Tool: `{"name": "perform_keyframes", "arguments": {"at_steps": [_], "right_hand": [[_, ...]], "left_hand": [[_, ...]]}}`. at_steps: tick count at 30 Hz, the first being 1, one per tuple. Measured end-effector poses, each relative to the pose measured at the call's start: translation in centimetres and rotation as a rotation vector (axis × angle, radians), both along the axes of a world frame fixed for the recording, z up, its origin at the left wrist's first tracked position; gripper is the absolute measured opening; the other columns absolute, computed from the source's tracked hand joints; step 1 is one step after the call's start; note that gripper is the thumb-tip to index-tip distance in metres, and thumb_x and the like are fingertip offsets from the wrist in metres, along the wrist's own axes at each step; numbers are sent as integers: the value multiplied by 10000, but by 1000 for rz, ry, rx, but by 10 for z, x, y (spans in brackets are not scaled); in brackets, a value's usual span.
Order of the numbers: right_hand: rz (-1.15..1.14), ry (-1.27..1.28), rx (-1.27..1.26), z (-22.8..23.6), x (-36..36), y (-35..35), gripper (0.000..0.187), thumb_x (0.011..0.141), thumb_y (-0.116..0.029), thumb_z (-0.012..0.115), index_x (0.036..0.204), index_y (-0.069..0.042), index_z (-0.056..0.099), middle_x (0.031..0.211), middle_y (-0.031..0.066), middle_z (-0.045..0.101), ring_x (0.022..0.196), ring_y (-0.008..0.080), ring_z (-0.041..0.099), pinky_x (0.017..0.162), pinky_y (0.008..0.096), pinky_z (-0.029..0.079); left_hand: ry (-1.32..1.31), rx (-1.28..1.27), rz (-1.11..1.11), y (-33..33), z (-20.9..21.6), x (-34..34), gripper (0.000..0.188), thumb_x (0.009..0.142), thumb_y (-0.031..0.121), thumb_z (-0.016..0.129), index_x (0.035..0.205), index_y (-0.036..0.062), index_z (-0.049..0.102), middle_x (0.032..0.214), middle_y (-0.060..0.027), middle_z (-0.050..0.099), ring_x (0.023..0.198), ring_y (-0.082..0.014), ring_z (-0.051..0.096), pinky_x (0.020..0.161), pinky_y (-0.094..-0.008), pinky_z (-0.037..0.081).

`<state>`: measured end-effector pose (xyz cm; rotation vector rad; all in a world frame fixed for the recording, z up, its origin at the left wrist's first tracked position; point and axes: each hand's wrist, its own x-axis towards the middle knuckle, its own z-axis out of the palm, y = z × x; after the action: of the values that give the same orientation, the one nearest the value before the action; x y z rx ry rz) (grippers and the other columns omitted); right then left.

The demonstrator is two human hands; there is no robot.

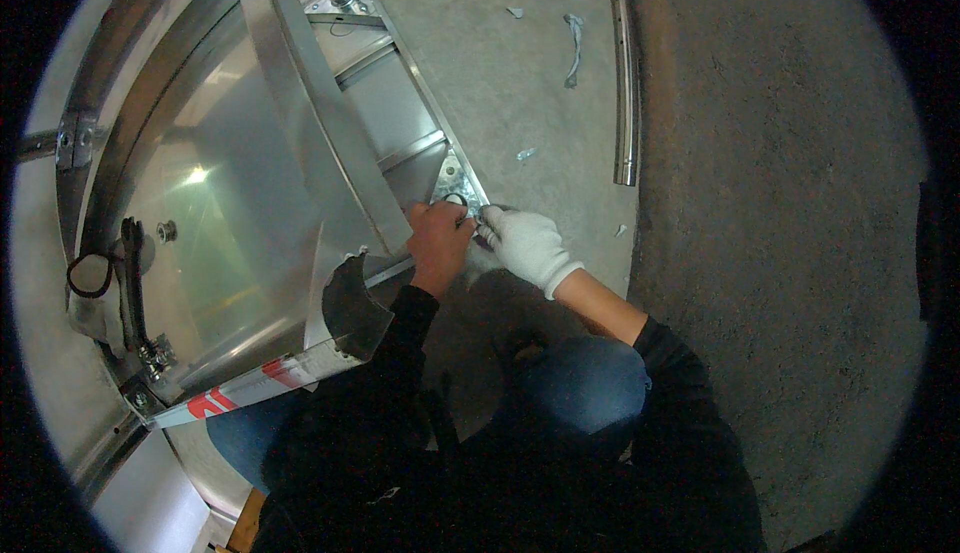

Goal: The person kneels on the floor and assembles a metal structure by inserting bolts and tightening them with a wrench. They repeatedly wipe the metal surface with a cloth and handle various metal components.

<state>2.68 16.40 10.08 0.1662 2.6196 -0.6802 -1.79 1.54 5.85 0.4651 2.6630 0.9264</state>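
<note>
My bare left hand (440, 241) is closed at the near corner of a metal frame, fingertips pinched beside a dark ring (455, 199). Against it, my right hand (528, 249) in a white knit glove is also closed, thumb and fingers together. What either hand pinches is hidden between the fingertips. Just beyond them lies a shiny corner plate (452, 169) with holes, fixed to the frame. The frame's long thin edge rail (436, 108) runs from that corner away to the upper left.
At left is a large shiny metal panel (230, 173), with a dark wrench-like tool (132, 278), a black ring (90, 275) and a small round fitting (167, 231). A torn-ended tube (255, 381) with red markings crosses near my left arm. On the floor lie a metal bar (626, 83) and cloth scrap (573, 50).
</note>
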Motion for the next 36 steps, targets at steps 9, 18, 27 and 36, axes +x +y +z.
{"name": "perform_keyframes", "arguments": {"at_steps": [9,18,27,36], "right_hand": [[-146,-57,-154,5,-3,2,339,906,-358,435,997,-64,577,806,199,625,795,388,591,695,471,444],[-141,-114,-303,10,-4,6,357,893,-359,460,1026,-52,584,959,210,609,896,410,566,754,473,446],[-350,-307,-757,14,-11,19,314,887,-276,519,987,16,578,793,98,621,658,159,584,635,325,465],[-287,-8,-393,4,-1,17,276,861,-277,542,1009,-46,568,875,179,624,790,350,596,681,421,462]], "left_hand": [[-50,-38,-8,4,15,-4,194,712,225,677,838,78,663,867,-75,631,907,-295,508,761,-406,422],[57,-35,-28,2,9,-4,205,728,313,652,820,130,665,851,-34,630,830,-265,508,714,-413,380],[86,-38,-49,-1,7,-4,222,722,321,643,820,123,665,833,-42,630,796,-269,513,700,-406,386],[83,-25,-70,-1,4,-5,231,744,326,622,848,127,673,841,-42,637,766,-264,521,692,-394,396]]}}
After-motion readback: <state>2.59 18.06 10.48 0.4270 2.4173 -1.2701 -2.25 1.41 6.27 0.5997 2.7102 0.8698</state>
